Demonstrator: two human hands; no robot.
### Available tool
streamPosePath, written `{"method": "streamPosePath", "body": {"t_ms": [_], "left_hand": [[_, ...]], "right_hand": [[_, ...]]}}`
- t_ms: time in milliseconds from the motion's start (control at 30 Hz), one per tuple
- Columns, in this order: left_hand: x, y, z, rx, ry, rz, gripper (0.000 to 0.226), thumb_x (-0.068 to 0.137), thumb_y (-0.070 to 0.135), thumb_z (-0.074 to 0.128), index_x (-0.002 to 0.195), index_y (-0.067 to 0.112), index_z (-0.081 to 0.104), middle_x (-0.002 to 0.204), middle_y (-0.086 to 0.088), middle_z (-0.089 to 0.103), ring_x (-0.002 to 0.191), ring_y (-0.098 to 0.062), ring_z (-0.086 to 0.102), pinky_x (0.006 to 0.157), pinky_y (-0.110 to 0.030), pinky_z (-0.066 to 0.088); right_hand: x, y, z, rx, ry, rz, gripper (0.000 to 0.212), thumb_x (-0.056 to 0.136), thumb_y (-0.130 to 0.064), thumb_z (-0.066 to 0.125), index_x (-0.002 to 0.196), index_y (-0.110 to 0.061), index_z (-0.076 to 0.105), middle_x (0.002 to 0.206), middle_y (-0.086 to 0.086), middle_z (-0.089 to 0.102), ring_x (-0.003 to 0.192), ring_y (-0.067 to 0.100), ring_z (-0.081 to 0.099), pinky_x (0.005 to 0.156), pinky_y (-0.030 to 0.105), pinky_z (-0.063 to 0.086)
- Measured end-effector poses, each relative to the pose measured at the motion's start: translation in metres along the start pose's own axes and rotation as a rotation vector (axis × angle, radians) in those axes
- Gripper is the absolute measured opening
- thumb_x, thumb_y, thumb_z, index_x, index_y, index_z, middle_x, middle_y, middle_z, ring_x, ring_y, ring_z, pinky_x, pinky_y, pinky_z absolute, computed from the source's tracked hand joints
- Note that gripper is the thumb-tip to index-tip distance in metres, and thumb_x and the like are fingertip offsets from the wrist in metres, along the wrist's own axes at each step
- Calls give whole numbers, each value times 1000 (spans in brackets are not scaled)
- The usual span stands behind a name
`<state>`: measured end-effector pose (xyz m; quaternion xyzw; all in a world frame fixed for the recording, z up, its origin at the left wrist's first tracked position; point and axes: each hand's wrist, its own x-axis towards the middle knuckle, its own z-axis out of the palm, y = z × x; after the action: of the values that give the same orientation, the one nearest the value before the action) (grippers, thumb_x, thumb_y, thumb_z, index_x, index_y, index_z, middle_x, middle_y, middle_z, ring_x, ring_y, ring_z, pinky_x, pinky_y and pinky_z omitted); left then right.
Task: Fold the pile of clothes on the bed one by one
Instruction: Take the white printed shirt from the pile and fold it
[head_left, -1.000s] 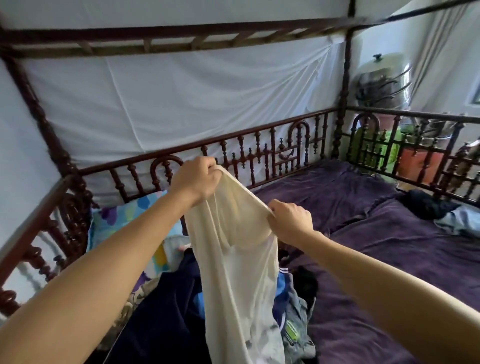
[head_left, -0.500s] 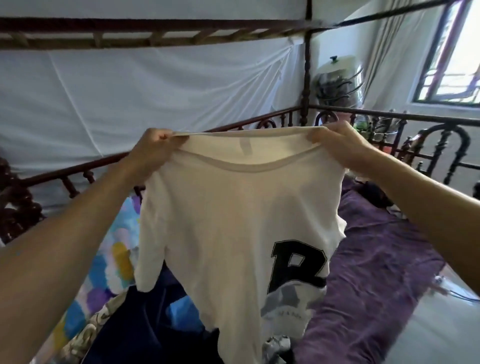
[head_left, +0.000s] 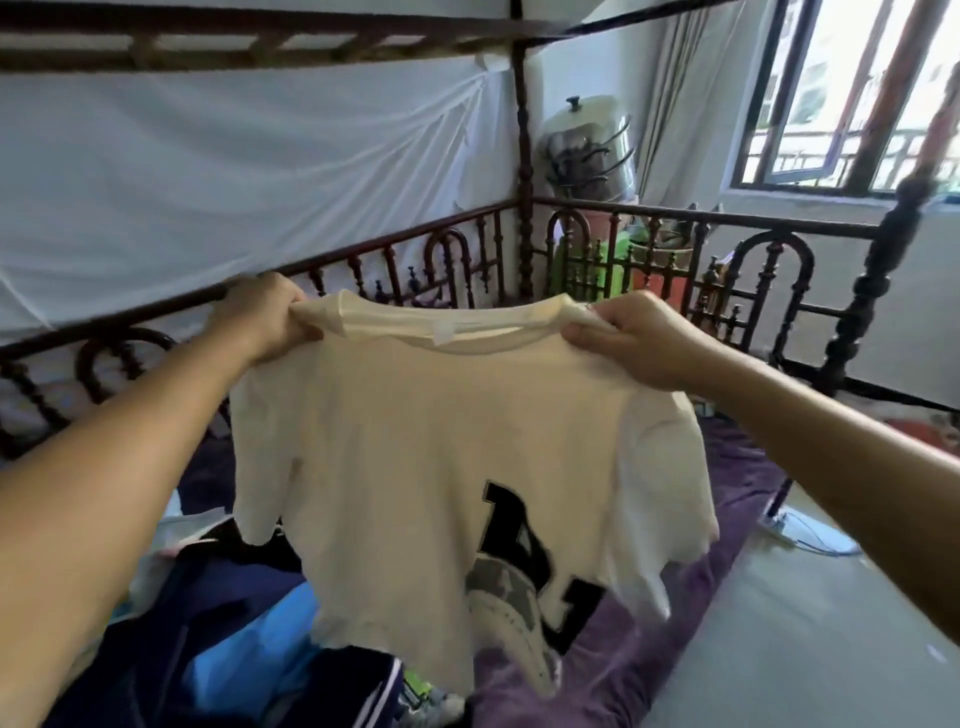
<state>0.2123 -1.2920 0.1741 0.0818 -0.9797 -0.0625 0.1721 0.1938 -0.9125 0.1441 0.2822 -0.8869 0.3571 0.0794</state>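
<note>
1. Now we hold a cream T-shirt (head_left: 415, 467) up in the air, spread wide between our two fists.
2. Our left hand (head_left: 260, 317) curls tight round one shoulder. Our right hand (head_left: 639, 338) bunches the other, just beside the ribbed collar.
3. Its soft knit hangs loose, with a black block letter and a grey print low down.
4. Beneath it lies the pile of clothes (head_left: 218, 623), navy and bright blue, on a plush purple bedspread (head_left: 649, 649).
5. Dark bed rails (head_left: 675, 213) of turned wood stand behind.

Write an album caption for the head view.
Left hand and right hand hold a cream T-shirt up by its shoulders over the clothes pile.
</note>
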Motion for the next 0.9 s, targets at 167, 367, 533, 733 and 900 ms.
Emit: {"method": "streamPosePath", "body": {"t_ms": [167, 367, 533, 733, 900], "left_hand": [[7, 29, 92, 123, 117, -273, 17, 86, 14, 56, 79, 6, 70, 84, -23, 64, 80, -41, 62, 68, -41, 51], [7, 33, 173, -39, 192, -617, 24, 87, 6, 54, 103, 5, 71, 106, -28, 65, 101, -47, 59, 87, -48, 49], [69, 71, 218, -140, 230, -657, 28, 86, 10, 45, 102, 11, 68, 109, -21, 65, 101, -44, 59, 88, -47, 48], [168, 155, 317, -296, 183, -374, 25, 86, 6, 46, 96, 5, 68, 98, -23, 67, 92, -42, 60, 75, -42, 47], [231, 229, 396, -336, -18, -263, 23, 84, 6, 49, 90, 10, 70, 93, -21, 69, 93, -41, 59, 74, -40, 48]], "right_hand": [[-17, 71, 25, 155, -106, -43, 38, 96, -28, 56, 63, -13, 46, 60, -8, 40, 51, 1, 34, 48, 18, 28], [-28, 171, 38, 350, -188, 111, 35, 98, -27, 54, 84, 6, 53, 75, 2, 48, 67, 11, 44, 59, 29, 37], [-9, 247, 45, 400, -160, 214, 37, 97, -28, 54, 77, 1, 46, 70, -2, 44, 60, 7, 40, 52, 23, 34], [13, 378, 60, 323, -103, 482, 32, 97, -27, 54, 75, -5, 46, 67, -5, 42, 62, 8, 38, 58, 30, 33], [32, 494, 49, 163, -65, 708, 31, 96, -32, 54, 78, -7, 50, 67, -4, 47, 67, 15, 43, 63, 35, 34]]}}
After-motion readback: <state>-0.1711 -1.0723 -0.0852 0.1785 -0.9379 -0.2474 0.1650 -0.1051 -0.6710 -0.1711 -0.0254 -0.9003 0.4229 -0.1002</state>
